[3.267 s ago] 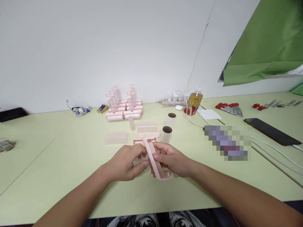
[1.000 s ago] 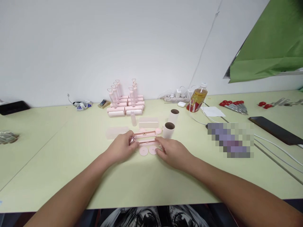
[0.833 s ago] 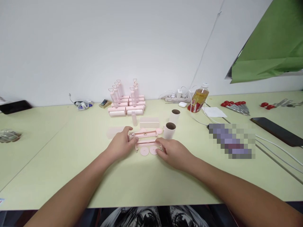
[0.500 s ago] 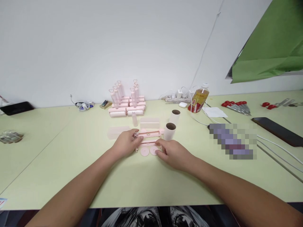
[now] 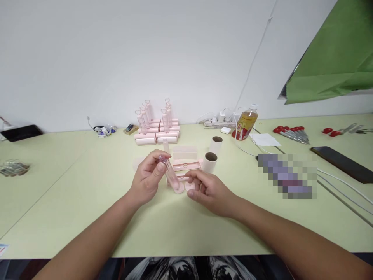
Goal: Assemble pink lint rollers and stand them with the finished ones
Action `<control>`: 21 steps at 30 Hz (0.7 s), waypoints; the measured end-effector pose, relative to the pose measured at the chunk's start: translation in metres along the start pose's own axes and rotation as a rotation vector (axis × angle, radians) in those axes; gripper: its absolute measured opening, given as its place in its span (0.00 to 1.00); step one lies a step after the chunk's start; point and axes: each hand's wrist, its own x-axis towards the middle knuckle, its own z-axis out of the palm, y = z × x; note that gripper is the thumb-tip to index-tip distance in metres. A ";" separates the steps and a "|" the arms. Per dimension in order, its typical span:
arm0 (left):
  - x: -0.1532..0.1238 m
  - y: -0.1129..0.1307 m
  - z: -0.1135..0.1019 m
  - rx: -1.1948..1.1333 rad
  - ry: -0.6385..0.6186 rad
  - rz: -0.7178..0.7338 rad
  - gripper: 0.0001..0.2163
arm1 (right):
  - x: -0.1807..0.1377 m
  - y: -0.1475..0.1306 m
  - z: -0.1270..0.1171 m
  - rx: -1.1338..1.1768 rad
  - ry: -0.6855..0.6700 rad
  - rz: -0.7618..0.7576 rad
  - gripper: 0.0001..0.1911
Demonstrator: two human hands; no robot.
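My left hand [image 5: 148, 177] is closed around the upper end of a clear pink tube [image 5: 171, 175], which tilts down to the right. The tube's lower end overlaps a round pink disc [image 5: 180, 189] in view. My right hand [image 5: 212, 192] is just right of it, fingers loosely curled and apart from the thumb, over a second pink disc [image 5: 189, 186]. Behind the hands lie a long pink tray-like part [image 5: 189, 166] and a narrower pink strip [image 5: 183, 177], partly hidden by my fingers.
White rolls with brown cores [image 5: 210, 164] stand right of the parts. Behind are a translucent cover [image 5: 185, 152], a small upright tube [image 5: 166, 145] and several pink rollers [image 5: 145, 139] with heart-topped handles. A drink bottle [image 5: 245, 123], power strip [image 5: 215, 123] and phone [image 5: 342, 163] are farther right.
My left hand has raised the clear pink tube off the parts and moved slightly toward me. My right hand has drawn back a little from the pink strip, its fingers more curled.
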 end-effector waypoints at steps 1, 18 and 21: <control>-0.002 -0.001 0.002 -0.056 -0.011 -0.008 0.14 | 0.000 0.000 0.002 0.051 -0.028 -0.022 0.23; -0.015 -0.003 0.018 1.066 -0.556 0.279 0.12 | 0.002 0.002 0.002 -0.015 0.016 -0.057 0.21; -0.021 -0.005 0.025 0.971 -0.544 0.234 0.11 | 0.002 0.001 0.001 0.085 -0.024 -0.059 0.23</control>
